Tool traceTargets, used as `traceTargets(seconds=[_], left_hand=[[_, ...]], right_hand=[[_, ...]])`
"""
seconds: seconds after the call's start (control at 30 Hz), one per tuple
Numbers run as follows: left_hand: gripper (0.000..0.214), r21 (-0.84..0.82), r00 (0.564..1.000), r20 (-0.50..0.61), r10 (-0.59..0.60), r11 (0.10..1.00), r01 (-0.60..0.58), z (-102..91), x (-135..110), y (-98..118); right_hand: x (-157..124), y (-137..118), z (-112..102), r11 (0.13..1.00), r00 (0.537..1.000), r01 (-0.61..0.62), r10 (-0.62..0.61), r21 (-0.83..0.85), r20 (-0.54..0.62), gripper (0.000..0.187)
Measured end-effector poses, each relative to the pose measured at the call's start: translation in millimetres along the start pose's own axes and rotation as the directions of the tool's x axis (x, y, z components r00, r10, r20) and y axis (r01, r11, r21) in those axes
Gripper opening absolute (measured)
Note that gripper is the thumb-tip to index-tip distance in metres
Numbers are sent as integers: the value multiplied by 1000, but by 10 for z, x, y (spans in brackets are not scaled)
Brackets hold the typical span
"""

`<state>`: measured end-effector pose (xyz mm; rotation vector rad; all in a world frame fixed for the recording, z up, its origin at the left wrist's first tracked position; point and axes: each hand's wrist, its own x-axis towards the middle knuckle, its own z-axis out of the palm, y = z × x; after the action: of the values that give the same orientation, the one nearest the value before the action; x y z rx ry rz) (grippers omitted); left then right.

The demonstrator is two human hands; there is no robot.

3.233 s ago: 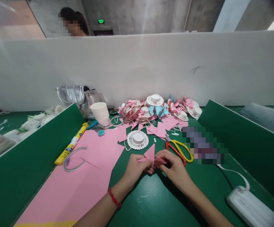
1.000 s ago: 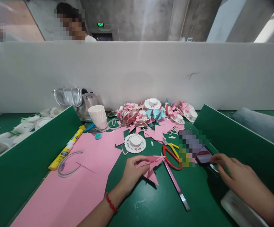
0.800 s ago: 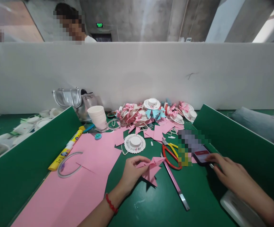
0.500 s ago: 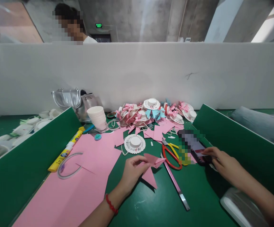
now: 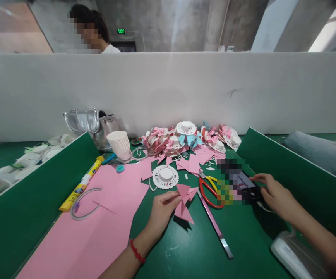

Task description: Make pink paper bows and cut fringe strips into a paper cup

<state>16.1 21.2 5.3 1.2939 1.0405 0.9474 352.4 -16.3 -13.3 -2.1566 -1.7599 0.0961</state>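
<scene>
L hand (image 5: 162, 209): pinching pink paper (image 5: 184, 203), bow-like | R hand (image 5: 275, 197): at phone (image 5: 246, 180), grip unclear | prob. done: bow-trimmed hats (image 5: 172, 142) fwd of L | prob. undone: nearer hat (image 5: 166, 174), no bow seen

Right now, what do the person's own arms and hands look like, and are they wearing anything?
The left hand and right hand wear no gloves. A bumpy red band circles the left wrist; none shows on the right. No sleeves show on either forearm.
</scene>
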Motion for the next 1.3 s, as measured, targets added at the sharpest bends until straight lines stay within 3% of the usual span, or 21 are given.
traceTargets(seconds=[0.27,0.53,0.9,1.03,1.3], left_hand=[[13,46,999,-13,-35,998,35,8,1,11],[17,62,998,65,-18,998,14,7,-9,41],[8,40,998,66,-13,999,10,-4,-28,37],[10,17,999,34,-19,1000,19,0,-20,28],[16,41,999,4,-32,999,31,8,3,52]], right_hand=[[-73,32,-79,999,1000,-1,0,51,7,26],[258,-62,-14,999,998,17,-19,38,57,26],[545,-206,91,997,998,0,5,-79,61,25],[445,-159,-18,999,999,6,-5,-50,37,26],[-64,-132,-298,996,996,49,-54,68,74,17]])
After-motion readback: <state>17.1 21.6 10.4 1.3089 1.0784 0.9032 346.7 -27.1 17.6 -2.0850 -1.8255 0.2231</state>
